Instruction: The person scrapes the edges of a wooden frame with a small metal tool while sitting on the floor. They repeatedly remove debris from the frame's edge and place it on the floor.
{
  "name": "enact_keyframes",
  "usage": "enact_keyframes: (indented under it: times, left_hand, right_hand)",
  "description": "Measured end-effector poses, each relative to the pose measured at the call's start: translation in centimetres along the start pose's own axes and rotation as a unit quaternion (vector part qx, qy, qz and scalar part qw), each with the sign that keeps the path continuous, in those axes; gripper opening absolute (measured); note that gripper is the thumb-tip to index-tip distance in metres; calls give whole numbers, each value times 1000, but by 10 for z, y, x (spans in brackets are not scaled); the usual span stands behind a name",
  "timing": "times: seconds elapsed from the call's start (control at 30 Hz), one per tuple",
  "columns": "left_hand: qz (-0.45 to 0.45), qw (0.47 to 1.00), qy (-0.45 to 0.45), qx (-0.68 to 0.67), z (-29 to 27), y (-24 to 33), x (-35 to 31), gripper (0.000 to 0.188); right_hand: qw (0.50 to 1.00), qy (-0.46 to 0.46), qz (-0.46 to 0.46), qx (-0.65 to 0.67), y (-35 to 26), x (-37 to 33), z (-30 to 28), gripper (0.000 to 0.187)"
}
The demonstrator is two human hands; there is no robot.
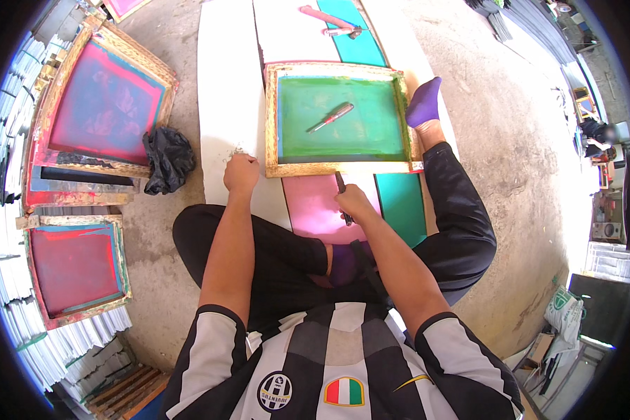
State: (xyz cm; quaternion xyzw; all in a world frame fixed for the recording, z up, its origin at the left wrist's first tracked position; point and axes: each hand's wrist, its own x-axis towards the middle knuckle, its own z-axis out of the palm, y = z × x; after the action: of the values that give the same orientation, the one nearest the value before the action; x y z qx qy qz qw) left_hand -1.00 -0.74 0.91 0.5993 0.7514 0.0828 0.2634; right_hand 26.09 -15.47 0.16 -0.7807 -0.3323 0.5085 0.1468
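four wooden screen frames (337,166); right hand (353,203) grips one tool (341,185)

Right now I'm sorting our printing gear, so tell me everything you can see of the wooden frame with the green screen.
The wooden frame is rectangular, of pale worn wood with paint stains, around a screen coated green with a blue edge. It lies flat across a long white board, over pink and teal panels. A red-handled tool rests on the mesh. The left hand is closed beside its near left corner; the right hand holds a dark tool at its near edge. A purple-socked foot touches its right side.
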Motion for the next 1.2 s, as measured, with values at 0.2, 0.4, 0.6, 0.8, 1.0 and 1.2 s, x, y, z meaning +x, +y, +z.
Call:
enact_keyframes:
  times: [0.2,0.4,0.6,0.8,1.0,1.2]
  left_hand:
    - [-14,1000,23,15,3,2,-1,24]
    - [-50,999,-3,20,-1,2,3,22]
    - [-54,998,-1,12,0,0,5,30]
    - [-76,997,1,15,-4,3,5,39]
    - [-78,997,16,18,-9,12,0,41]
    - [224,968,-1,-117,6,12,-20,29]
  right_hand:
    - [1000,7,2,-28,-12,-4,0,30]
    - [999,22,36,-31,-23,-8,7,30]
    - [997,49,31,-43,-29,-16,12,32]
    - [999,41,15,-9,-21,-13,12,25]
    - [951,-96,-5,292,19,13,18,7]
    - [946,-131,-14,296,10,-8,21,9]
